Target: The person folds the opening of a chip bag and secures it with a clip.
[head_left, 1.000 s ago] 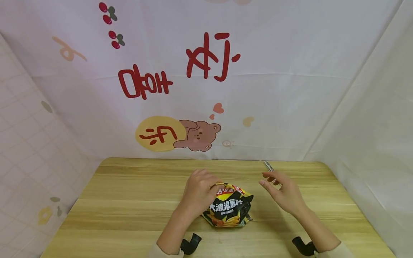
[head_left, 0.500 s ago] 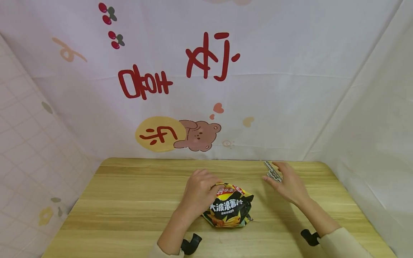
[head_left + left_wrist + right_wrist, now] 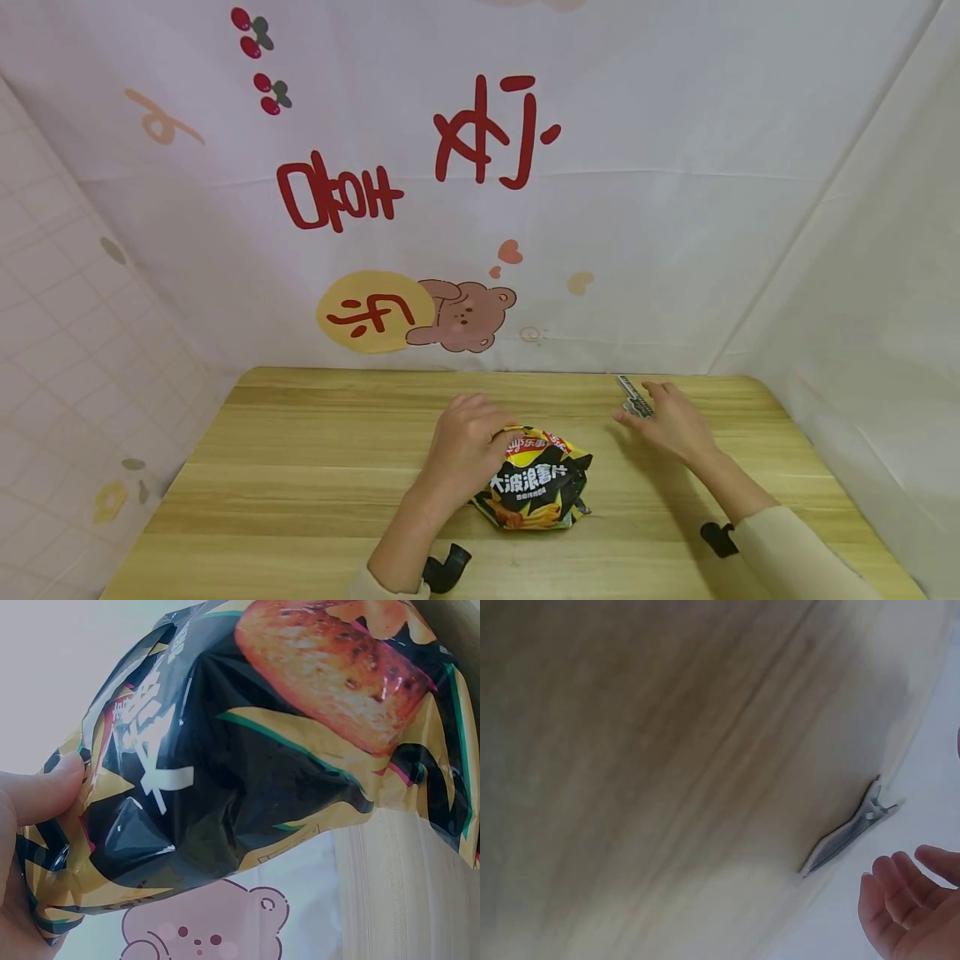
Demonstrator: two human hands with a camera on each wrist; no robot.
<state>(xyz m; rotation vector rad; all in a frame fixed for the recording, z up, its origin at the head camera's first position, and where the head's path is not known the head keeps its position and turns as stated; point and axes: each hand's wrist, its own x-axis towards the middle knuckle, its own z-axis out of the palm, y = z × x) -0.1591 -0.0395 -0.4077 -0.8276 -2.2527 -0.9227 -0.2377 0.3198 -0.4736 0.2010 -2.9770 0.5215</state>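
A yellow and black Lay's potato chip bag stands on the table, leaning slightly, its printed front toward me. My left hand grips its upper left edge; in the left wrist view the thumb presses on the crinkled film. Toward the back right lies a narrow grey-and-white strip with ruler-like dark marks and a shaped lower part. Right beside that strip is my right hand, thumb and fingers spread apart. In the right wrist view the strip shows a forked end, and the fingers are loosely bent, holding nothing.
The light wood table meets a white printed cloth at its back edge. Cloth walls also rise at the left and right. Black curved pieces show at both wrists, the left piece and the right piece.
My right hand has moved forward and slightly right, toward the back of the table, its fingers now alongside the strip, which shows more. The left hand and the chip bag have stayed put.
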